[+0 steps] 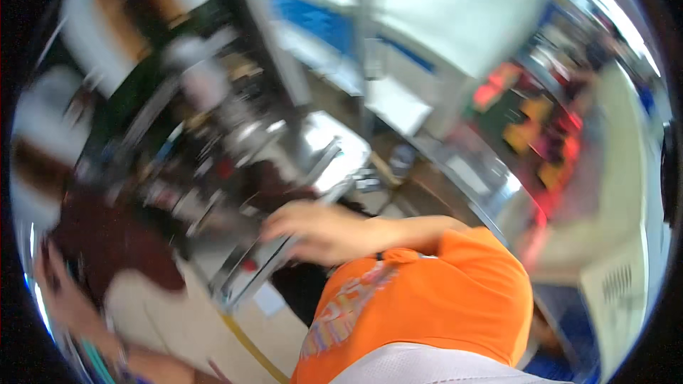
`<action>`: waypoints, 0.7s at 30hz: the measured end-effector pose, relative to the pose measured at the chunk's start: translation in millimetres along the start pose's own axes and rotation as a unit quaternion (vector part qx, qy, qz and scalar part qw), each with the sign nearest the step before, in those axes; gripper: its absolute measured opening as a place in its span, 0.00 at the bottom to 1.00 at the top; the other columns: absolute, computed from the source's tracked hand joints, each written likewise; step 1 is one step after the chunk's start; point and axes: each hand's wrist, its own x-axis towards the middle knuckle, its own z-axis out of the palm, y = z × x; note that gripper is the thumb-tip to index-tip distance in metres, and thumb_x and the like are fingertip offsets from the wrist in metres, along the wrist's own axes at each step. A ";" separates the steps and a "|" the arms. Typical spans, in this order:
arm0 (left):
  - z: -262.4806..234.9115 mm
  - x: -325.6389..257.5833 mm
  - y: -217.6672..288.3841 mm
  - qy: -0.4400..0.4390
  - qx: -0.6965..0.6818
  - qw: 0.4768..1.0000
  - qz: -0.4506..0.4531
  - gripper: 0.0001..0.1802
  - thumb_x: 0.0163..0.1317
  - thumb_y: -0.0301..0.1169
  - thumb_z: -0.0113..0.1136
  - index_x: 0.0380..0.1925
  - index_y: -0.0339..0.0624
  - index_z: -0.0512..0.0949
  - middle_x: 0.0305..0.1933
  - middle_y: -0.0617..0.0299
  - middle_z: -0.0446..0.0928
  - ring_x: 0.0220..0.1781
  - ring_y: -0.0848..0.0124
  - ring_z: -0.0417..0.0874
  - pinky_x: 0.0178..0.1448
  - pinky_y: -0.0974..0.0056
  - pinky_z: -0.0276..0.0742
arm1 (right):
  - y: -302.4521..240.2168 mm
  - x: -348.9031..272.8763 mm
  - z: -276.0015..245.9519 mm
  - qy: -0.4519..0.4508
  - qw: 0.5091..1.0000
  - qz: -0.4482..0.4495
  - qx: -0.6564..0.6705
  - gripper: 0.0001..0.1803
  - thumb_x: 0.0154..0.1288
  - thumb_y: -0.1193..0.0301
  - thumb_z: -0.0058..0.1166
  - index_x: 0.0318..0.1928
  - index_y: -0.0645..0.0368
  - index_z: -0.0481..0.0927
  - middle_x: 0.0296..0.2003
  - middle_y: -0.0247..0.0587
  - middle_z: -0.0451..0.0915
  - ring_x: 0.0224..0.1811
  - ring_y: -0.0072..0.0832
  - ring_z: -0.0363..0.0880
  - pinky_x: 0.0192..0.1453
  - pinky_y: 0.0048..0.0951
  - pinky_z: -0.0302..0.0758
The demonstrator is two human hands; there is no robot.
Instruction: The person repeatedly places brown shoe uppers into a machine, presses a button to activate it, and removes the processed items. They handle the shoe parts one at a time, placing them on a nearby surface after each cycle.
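Observation:
Motion smears the whole picture. My right hand reaches left from an orange sleeve, in front of my chest. Its fingers and thumb look apart, and I make out nothing between them. Just below and left of its fingertips runs a metal rail or frame edge with a small red spot; whether they touch, I cannot tell. At the lower left rim, my left forearm leads up to my left hand, strongly blurred, its fingers unclear. A teal strip lies beside that forearm.
Dark machinery with metal parts fills the upper left. A dark maroon shape is beyond my left arm. A pale machine housing curves along the right, next to a red-lit area with yellow pieces. A metal post rises at top centre.

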 end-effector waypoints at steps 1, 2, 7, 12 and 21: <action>-13.9 0.8 22.1 -0.050 -0.117 0.992 -0.018 0.18 0.65 0.38 0.51 0.51 0.41 0.75 0.53 0.51 0.75 0.55 0.62 0.74 0.60 0.62 0.70 | -18.4 11.7 5.1 -0.041 0.998 -0.027 0.048 0.27 0.58 0.71 0.55 0.57 0.62 0.64 0.56 0.53 0.65 0.58 0.47 0.65 0.61 0.42 0.64; 5.3 -10.0 19.2 -0.083 -0.137 0.985 -0.057 0.18 0.65 0.37 0.52 0.51 0.41 0.74 0.47 0.53 0.76 0.52 0.64 0.75 0.55 0.62 0.71 | -17.6 15.1 18.8 -0.045 0.995 -0.083 0.033 0.35 0.59 0.63 0.55 0.62 0.66 0.57 0.57 0.57 0.62 0.59 0.50 0.63 0.63 0.44 0.60; 4.9 -5.1 167.1 -0.203 -0.241 0.949 0.002 0.05 0.58 0.24 0.54 0.33 0.38 0.70 0.25 0.63 0.72 0.24 0.77 0.71 0.32 0.70 0.68 | -22.8 -0.8 45.9 -0.015 0.998 -0.053 0.044 0.59 0.52 0.48 0.60 0.67 0.72 0.37 0.60 0.67 0.56 0.63 0.53 0.58 0.64 0.43 0.57; -26.7 22.5 301.8 -0.164 -0.386 0.899 0.124 0.04 0.46 0.22 0.53 0.23 0.36 0.69 0.15 0.54 0.66 0.17 0.63 0.69 0.25 0.62 0.63 | -12.6 -23.2 33.8 0.128 0.972 0.123 0.151 0.61 0.38 0.58 0.73 0.63 0.72 0.44 0.50 0.59 0.68 0.55 0.47 0.68 0.61 0.38 0.63; -62.2 40.7 426.2 -0.057 -0.570 0.751 0.328 0.11 0.52 0.26 0.59 0.37 0.39 0.75 0.31 0.56 0.75 0.32 0.60 0.77 0.39 0.61 0.71 | -0.4 -57.5 -40.6 0.519 0.809 0.110 0.253 0.42 0.51 0.65 0.65 0.62 0.65 0.56 0.57 0.43 0.66 0.60 0.29 0.63 0.65 0.34 0.59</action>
